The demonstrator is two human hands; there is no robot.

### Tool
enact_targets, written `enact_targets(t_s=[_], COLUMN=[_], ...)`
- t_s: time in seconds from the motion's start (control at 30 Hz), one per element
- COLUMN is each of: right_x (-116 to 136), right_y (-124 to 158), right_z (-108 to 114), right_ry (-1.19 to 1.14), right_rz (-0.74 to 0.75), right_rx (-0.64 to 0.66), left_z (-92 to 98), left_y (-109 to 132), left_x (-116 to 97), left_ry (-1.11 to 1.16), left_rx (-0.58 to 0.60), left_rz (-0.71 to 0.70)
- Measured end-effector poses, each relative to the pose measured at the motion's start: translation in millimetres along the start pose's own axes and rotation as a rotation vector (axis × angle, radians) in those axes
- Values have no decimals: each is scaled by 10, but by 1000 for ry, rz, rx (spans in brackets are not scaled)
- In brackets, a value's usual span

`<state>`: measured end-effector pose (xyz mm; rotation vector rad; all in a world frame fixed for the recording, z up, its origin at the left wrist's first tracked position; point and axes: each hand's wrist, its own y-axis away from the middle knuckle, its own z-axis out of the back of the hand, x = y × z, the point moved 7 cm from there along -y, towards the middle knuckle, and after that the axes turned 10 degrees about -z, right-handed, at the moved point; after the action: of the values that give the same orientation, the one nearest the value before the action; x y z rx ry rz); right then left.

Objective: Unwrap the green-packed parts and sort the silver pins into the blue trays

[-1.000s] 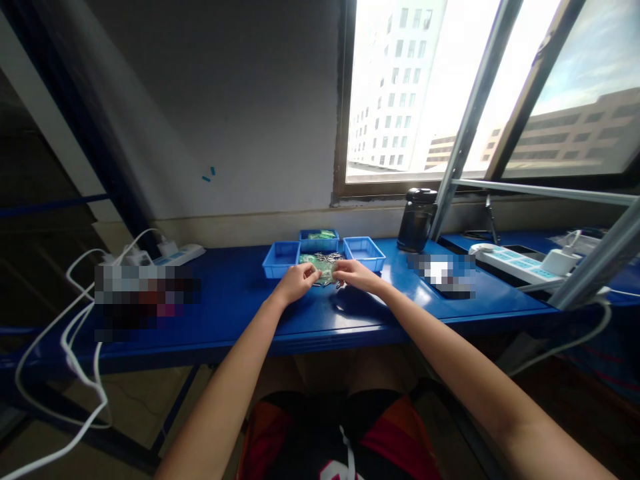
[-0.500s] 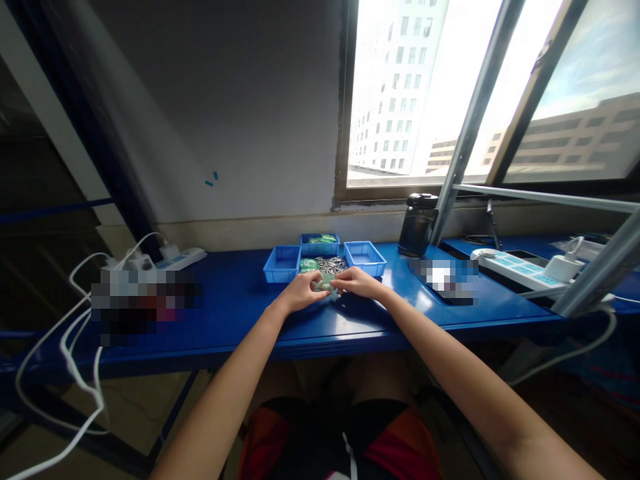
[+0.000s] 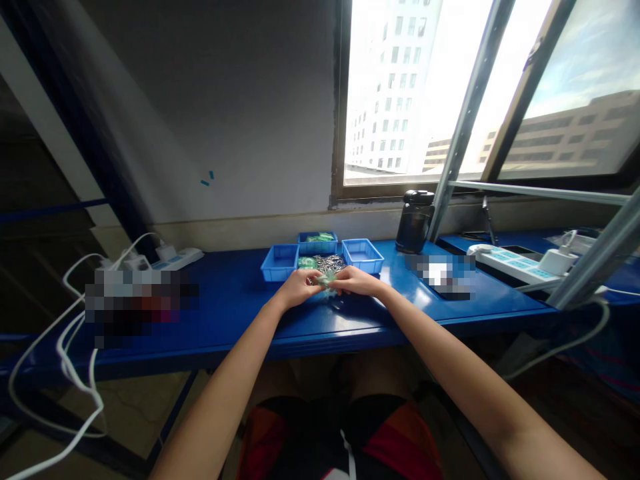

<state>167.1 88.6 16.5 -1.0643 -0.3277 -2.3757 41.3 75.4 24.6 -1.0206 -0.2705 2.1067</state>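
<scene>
Between my two hands is a small clear-and-green plastic packet (image 3: 327, 279), held just above the blue table. My left hand (image 3: 299, 289) pinches its left side with thumb and fingers. On the other side, the fingers of my right hand (image 3: 357, 281) are closed on its right part. What the packet contains is too small to make out. Right behind my hands lie a heap of small shiny metal pieces (image 3: 332, 264) and some green packets (image 3: 307, 263). More green packets (image 3: 321, 237) sit in the rear blue bin (image 3: 318, 247).
Blue bins stand to the left (image 3: 279, 274) and right (image 3: 363, 267) of the heap. A black bottle (image 3: 415, 222) and a blurred-out device (image 3: 450, 290) are on the right, near a power strip (image 3: 520, 264). White cables (image 3: 65, 353) hang at the left edge.
My fingers have shifted slightly on the packet, and its position between them has changed a little. The whole view has moved slightly; the bins stay in place.
</scene>
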Motion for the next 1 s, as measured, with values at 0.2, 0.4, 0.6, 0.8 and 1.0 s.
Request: enact_targets(t_s=[0.2, 0.4, 0.6, 0.8, 1.0], right_x=[-60, -45, 19, 191, 209], right_y=[-39, -50, -22, 61, 82], right_z=[18, 75, 188, 132, 97], right_ry=[-77, 3, 92, 187, 261], right_rz=[-69, -15, 56, 193, 245], right_rx=[-65, -164, -350, -306, -285], left_z=[25, 36, 22, 37, 35], left_y=[6, 18, 21, 12, 12], left_x=[2, -3, 13, -37, -34], left_ry=[59, 62, 14, -59, -76], left_rx=[-17, -20, -2, 5, 6], left_rz=[59, 82, 84, 47, 35])
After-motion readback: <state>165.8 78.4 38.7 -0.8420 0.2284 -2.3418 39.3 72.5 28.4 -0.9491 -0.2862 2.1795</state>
